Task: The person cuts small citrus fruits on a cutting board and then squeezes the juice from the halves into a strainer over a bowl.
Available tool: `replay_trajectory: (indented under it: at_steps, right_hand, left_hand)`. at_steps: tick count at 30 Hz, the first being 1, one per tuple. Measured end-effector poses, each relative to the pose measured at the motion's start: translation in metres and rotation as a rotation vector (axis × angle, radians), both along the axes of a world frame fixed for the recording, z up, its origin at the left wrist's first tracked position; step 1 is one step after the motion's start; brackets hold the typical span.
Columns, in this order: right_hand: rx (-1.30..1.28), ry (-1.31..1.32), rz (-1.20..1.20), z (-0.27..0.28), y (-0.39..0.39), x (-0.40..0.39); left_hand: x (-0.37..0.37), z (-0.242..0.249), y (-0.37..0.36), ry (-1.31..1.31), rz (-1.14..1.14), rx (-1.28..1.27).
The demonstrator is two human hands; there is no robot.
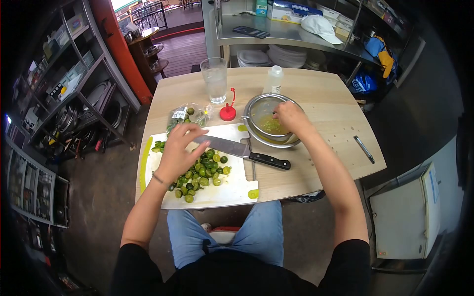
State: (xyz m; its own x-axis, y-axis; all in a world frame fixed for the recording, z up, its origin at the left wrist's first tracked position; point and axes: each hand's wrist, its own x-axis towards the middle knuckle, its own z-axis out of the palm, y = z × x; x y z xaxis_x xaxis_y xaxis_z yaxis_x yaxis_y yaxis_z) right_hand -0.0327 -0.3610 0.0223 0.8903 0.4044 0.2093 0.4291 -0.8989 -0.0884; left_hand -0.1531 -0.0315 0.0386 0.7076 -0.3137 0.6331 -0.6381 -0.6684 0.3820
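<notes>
My left hand (180,150) hovers over the left part of a white cutting board (227,192), thumb and fingers apart, with nothing visible in it. Below and beside it lies a pile of small green limes (200,172), many cut in half. A large kitchen knife (232,148) rests across the board, its black handle over the right edge. My right hand (292,117) is over a mesh strainer (261,106) set on a metal bowl (291,143). Its fingertips pinch a small dark green piece, apparently a lime half, mostly hidden. Yellowish pulp and seeds lie in the mesh.
Behind the board are a plastic bag of limes (185,114), a glass of water (215,81), a red squeeze-bottle cap (227,112) and a clear bottle (274,81). A pen (364,149) lies at right. A steel shelf (296,34) stands beyond the table.
</notes>
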Motion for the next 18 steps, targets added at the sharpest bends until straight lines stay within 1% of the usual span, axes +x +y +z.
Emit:
replay_trajectory:
  at_steps: [2, 4, 5, 9, 11, 14, 17, 18]
  right_hand:
    - [-0.021, 0.007, -0.018, 0.0, -0.001, 0.001]
    - [-0.046, -0.075, 0.044, 0.0, -0.001, 0.0]
    - [-0.048, -0.075, 0.042, 0.0, 0.0, 0.0]
    - [-0.097, -0.073, -0.009, 0.005, 0.004, -0.006]
    - [-0.119, -0.066, -0.042, 0.007, 0.006, -0.008]
    - [-0.1, -0.084, -0.002, 0.009, 0.001, -0.006]
    - [-0.056, -0.091, -0.036, 0.022, 0.001, -0.008]
    - [0.025, -0.13, -0.084, 0.031, 0.001, -0.01]
  left_hand:
    - [-0.024, -0.013, 0.017, 0.033, 0.03, 0.029]
    - [-0.047, -0.026, 0.026, 0.068, 0.059, 0.056]
    - [-0.057, -0.032, 0.029, 0.077, 0.082, 0.057]
    - [-0.091, -0.052, 0.033, 0.102, 0.169, 0.072]
    - [-0.104, -0.06, 0.034, 0.108, 0.167, 0.063]
    - [-0.119, -0.065, 0.034, 0.13, 0.205, 0.05]
    - [-0.124, -0.069, 0.034, 0.073, 0.233, 0.005]
    - [-0.124, -0.07, 0.035, 0.073, 0.234, 0.004]
